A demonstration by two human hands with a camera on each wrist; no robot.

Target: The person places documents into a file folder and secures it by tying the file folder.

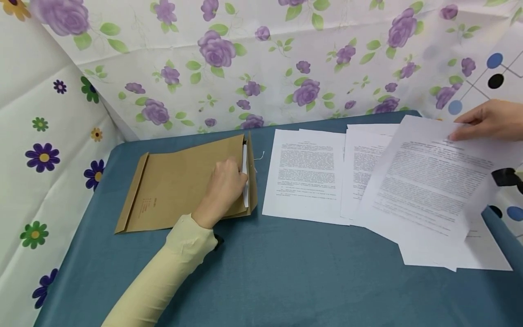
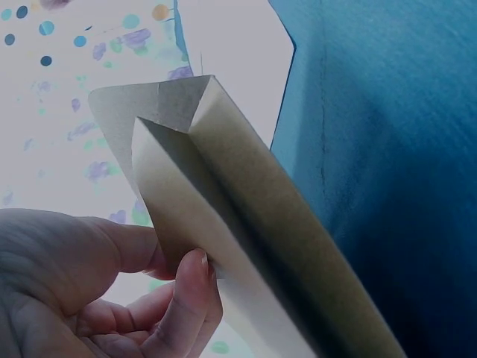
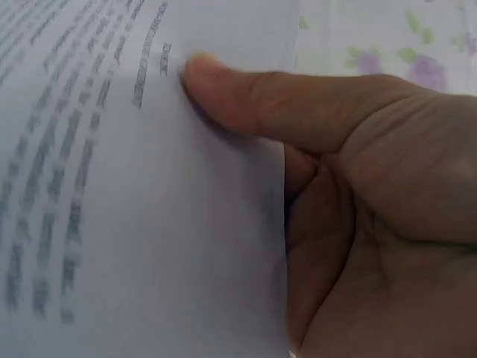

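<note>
A brown paper document envelope lies on the cloth at the left, its open end facing right with a white paper edge showing inside. My left hand is over that end; in the left wrist view its thumb and fingers pinch one panel of the envelope, and the folded side gapes. On the far right my right hand grips a printed sheet by its top edge, thumb on the printed face. That sheet is raised and tilted over other sheets.
Printed pages lie spread and overlapping across the right half of the blue cloth. A thin white string sticks out by the envelope. Flowered sheeting hangs behind. A black object is at the right edge.
</note>
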